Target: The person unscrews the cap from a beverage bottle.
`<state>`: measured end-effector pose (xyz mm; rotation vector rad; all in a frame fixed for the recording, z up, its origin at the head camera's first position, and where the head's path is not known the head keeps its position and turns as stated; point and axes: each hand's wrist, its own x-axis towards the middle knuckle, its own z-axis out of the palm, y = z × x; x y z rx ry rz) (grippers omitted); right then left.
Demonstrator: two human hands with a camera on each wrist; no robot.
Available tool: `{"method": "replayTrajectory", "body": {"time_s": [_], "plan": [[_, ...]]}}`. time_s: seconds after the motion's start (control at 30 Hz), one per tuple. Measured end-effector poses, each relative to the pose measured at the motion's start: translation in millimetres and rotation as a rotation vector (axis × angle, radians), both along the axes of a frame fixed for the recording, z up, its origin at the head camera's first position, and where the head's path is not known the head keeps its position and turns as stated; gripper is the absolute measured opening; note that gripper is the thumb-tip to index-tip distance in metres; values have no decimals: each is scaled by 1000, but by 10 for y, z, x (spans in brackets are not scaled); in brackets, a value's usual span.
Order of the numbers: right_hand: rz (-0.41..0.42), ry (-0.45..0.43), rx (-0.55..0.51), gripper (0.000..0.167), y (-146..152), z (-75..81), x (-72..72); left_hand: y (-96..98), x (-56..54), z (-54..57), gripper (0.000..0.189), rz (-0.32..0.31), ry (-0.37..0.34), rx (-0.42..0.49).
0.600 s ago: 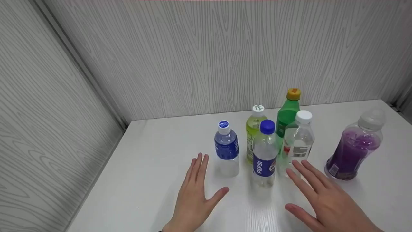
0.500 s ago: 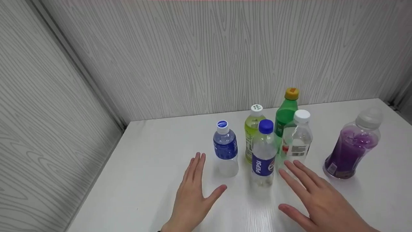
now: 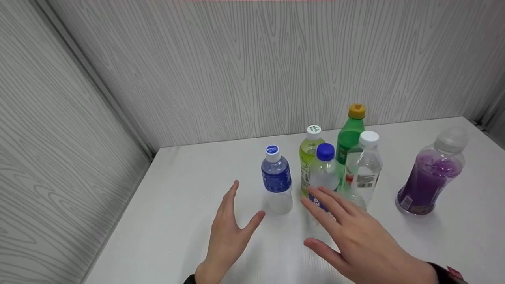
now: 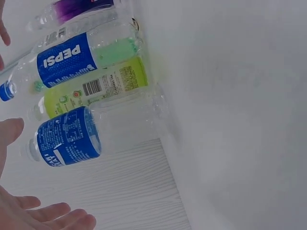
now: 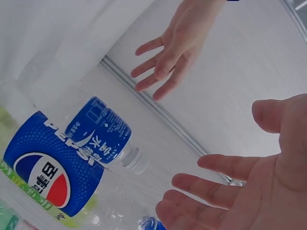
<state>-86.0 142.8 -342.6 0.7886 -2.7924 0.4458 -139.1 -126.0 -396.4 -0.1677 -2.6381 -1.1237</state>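
My left hand (image 3: 229, 234) has its fingers straight and its thumb spread, just left of a clear bottle with a blue label (image 3: 277, 179). Nothing is in its grasp. In the head view my right hand (image 3: 355, 232) covers the lower part of the Pepsi bottle (image 3: 325, 171), fingers extended and thumb apart. The right wrist view shows a gap between those fingers and the Pepsi label (image 5: 57, 163). Behind the Pepsi bottle stands a bottle of yellow-green drink (image 3: 309, 152). A clear bottle with a white cap (image 3: 365, 161) is beyond the right fingers.
A green bottle with an orange cap (image 3: 351, 134) stands at the back of the group. Farther right is a larger bottle of purple liquid (image 3: 428, 181). The white table (image 3: 189, 173) meets wood-grain panels (image 3: 236, 71) behind and on the left.
My right hand has moved left, in front of the Pepsi bottle in the head view. My left hand has shifted slightly left and turned a little. The bottles keep their places.
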Motion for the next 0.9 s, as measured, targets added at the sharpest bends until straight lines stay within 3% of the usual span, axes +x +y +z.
{"method": "replayTrajectory", "body": {"time_s": [0.3, 0.43, 0.7, 0.9], "plan": [[56, 170, -86, 62, -295, 206, -240, 47, -212, -44, 89, -25, 31, 75], [61, 160, -107, 62, -399, 254, -367, 83, -291, -45, 90, -46, 35, 105], [72, 195, -110, 68, -555, 311, -615, 168, -367, -57, 89, -94, 111, 69], [63, 157, -111, 68, -679, 361, -753, 205, -423, -82, 90, -114, 81, 101]]}}
